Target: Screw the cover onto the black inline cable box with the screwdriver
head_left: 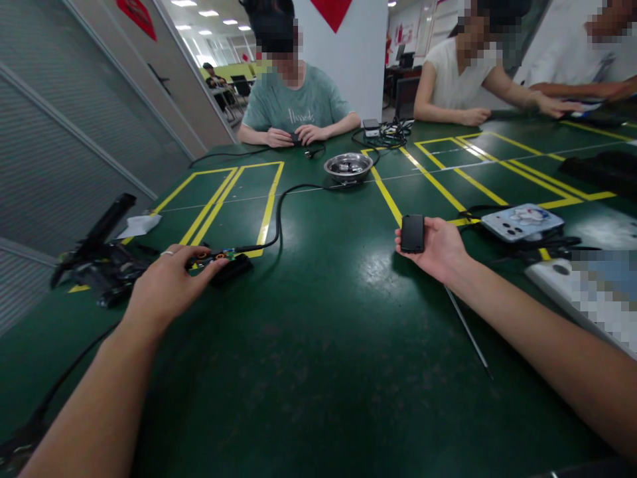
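Note:
My right hand [438, 249] lies palm up on the green table [323, 345] and holds a small black rectangular cover [413, 233] in its fingers. My left hand [166, 285] reaches left of centre, its fingertips pinched on a small circuit board [216, 255] with orange parts, which sits beside a black housing [233, 269]. A black cable [277, 212] runs from that board toward the back of the table.
A metal bowl [348, 166] stands mid-table. A black tool pile [99, 262] lies at the left, a phone [522, 222] with cables at the right, and a thin rod [468, 335] under my right forearm. Three other people sit along the far edge.

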The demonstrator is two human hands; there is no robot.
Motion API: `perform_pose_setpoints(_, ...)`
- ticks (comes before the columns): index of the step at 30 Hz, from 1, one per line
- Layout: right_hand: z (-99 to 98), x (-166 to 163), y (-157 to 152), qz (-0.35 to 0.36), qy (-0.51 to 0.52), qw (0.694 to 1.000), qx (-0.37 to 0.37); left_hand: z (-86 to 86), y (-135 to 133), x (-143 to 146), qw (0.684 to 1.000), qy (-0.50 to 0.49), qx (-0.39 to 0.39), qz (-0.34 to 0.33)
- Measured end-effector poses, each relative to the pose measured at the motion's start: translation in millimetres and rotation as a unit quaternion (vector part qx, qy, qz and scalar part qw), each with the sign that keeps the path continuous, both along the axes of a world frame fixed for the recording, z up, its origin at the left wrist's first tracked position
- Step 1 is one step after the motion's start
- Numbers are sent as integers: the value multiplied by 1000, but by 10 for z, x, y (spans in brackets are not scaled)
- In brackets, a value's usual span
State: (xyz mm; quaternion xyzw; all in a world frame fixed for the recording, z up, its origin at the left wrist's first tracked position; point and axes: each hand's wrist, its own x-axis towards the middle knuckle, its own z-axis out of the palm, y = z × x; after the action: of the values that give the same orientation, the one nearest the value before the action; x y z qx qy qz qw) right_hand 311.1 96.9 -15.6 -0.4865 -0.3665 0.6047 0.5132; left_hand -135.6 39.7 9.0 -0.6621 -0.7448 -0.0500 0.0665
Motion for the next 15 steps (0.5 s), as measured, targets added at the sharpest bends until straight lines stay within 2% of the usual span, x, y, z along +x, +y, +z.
perform_pose_setpoints(4,-17,-56,94,-2,-165,983,80,21,-38,46,999,40,23,26)
perform_pose_setpoints(7,-60,-124,94,14,-317,932,175,19,-52,57,997,57,39,37)
perform_pose_setpoints(8,-82,-140,82,24,-376,902,210,16,-54,57,996,59,48,45)
perform_pose_setpoints(10,-132,-154,55,54,-497,823,270,9,-55,57,994,59,70,64)
perform_pose_setpoints(13,-186,-142,20,108,-624,706,317,-1,-57,58,989,52,107,83)
perform_pose_setpoints(15,-174,-160,-16,124,-657,667,329,-6,-58,60,987,52,126,86)
